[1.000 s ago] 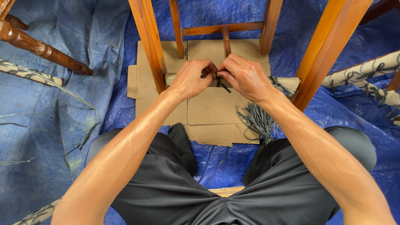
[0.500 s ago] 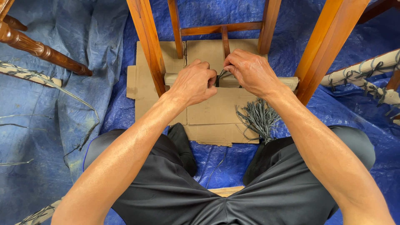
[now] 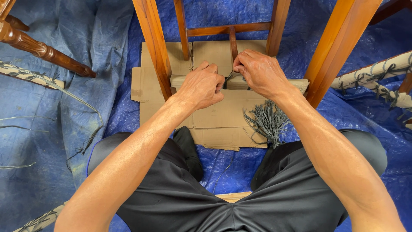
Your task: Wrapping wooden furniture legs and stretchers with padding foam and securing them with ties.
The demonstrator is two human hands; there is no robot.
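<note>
Head view: both hands pinching a dark strap (image 3: 228,79) at the padded rail (image 3: 296,84) between the chair legs.

Strap is sitting mid-rail, running over the pale wrapped bar, between the two hands. Left hand (image 3: 199,86) is curling into a near fist, fingertips closing on the strap's left side. Right hand (image 3: 259,73) is bending over the rail, thumb and forefinger gripping the strap end just beside the left. Grey bundle of cut strips (image 3: 266,122) is lying under the right wrist on flattened cardboard (image 3: 219,111). Orange wooden legs (image 3: 154,47) are standing either side; blue tarp (image 3: 56,141) is covering the floor. Dark turned leg (image 3: 43,51) is lying far left.
</note>
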